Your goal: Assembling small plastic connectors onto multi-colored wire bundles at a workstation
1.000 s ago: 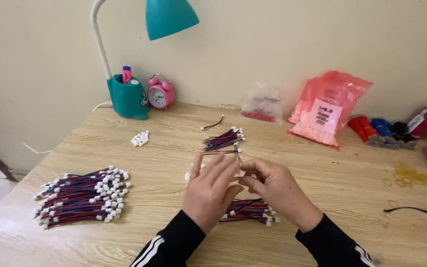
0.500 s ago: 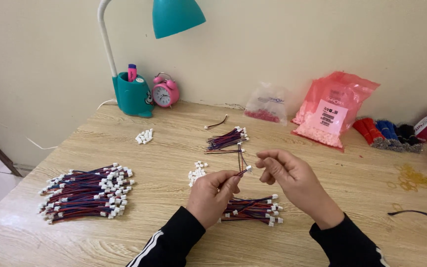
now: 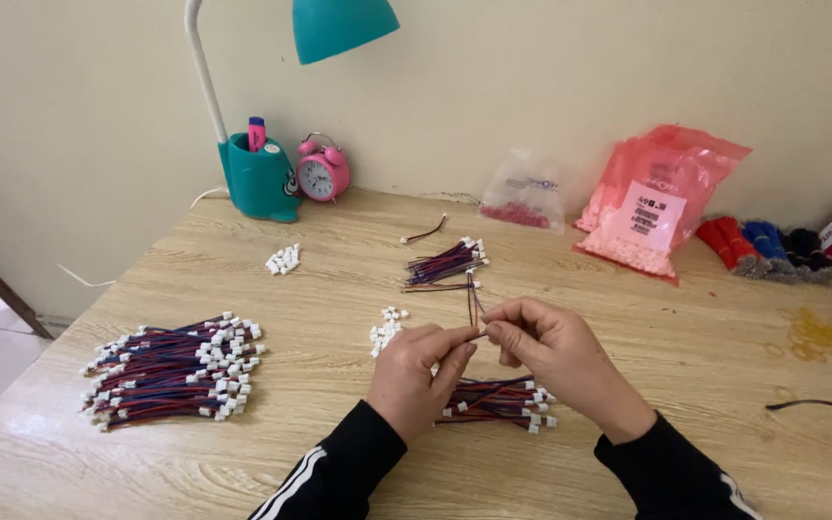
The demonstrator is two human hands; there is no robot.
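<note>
Head view is showing a thin red-and-blue wire lead (image 3: pixel 473 299) standing upright above the desk (image 3: pixel 339 289) — the left hand (image 3: pixel 418 376) and right hand (image 3: pixel 556 351) are both pinching its lower end. Since half a second ago the hands are sitting lower and closer; a wire bundle (image 3: pixel 498 400) is lying beneath them.

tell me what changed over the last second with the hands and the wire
The left hand and right hand were pressed together a second ago, drew apart, and now meet again at the fingertips, both pinching the thin wire, which stands up from them. The big bundle, the bundle under the hands and the lamp stayed put.
</note>
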